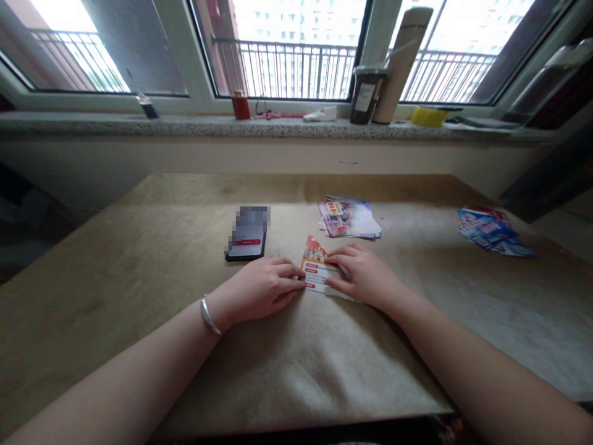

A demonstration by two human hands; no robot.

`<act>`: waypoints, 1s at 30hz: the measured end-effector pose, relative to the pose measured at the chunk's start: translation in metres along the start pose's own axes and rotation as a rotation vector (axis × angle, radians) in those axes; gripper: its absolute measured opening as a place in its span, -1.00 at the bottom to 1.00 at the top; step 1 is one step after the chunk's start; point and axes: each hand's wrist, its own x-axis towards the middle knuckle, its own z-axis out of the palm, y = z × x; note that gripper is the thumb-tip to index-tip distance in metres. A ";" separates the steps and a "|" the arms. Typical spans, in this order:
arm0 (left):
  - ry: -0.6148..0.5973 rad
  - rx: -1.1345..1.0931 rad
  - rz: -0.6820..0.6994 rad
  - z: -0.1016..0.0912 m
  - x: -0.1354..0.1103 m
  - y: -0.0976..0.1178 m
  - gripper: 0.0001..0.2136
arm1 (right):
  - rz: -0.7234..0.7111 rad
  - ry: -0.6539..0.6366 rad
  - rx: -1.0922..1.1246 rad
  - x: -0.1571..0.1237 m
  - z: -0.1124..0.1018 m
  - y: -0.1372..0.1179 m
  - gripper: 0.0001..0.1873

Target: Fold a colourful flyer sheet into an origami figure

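Observation:
A small printed leaflet [316, 267], orange and white, lies on the tan table [139, 272] between my two hands. My left hand [259, 289], with a silver bangle on its wrist, pinches the leaflet's left edge with curled fingers. My right hand [364, 274] presses on its right side, fingers bent over the paper. Just beyond, a stack of similar colourful leaflets [348, 217] rests on the table. A black phone [248, 235] lies face up to the left of the hands.
Another pile of leaflets [492, 231] lies at the far right. The stone windowsill [185, 127] behind holds a red lighter [240, 105], a dark jar [365, 94], a tall tan flask [401, 62] and a yellow tape roll [428, 115].

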 end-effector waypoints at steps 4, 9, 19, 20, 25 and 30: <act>-0.013 0.038 -0.008 0.000 0.001 0.002 -0.73 | -0.003 -0.037 0.003 -0.002 -0.004 -0.005 -0.56; -0.010 0.051 -0.037 0.002 0.002 0.003 -0.73 | 0.000 -0.076 -0.053 -0.004 -0.011 -0.015 -0.49; 0.037 0.057 -0.041 0.009 0.003 0.002 -0.68 | 0.061 -0.059 -0.050 -0.004 -0.013 -0.017 -0.45; 0.031 0.056 -0.043 0.009 0.003 0.001 -0.68 | 0.065 -0.060 -0.056 -0.005 -0.013 -0.017 -0.46; 0.010 0.033 -0.050 0.008 0.003 0.001 -0.66 | 0.105 -0.053 -0.093 -0.005 -0.012 -0.020 -0.58; 0.000 0.044 -0.012 0.003 0.001 -0.001 -0.67 | 0.159 -0.002 -0.032 -0.006 -0.010 -0.018 -0.54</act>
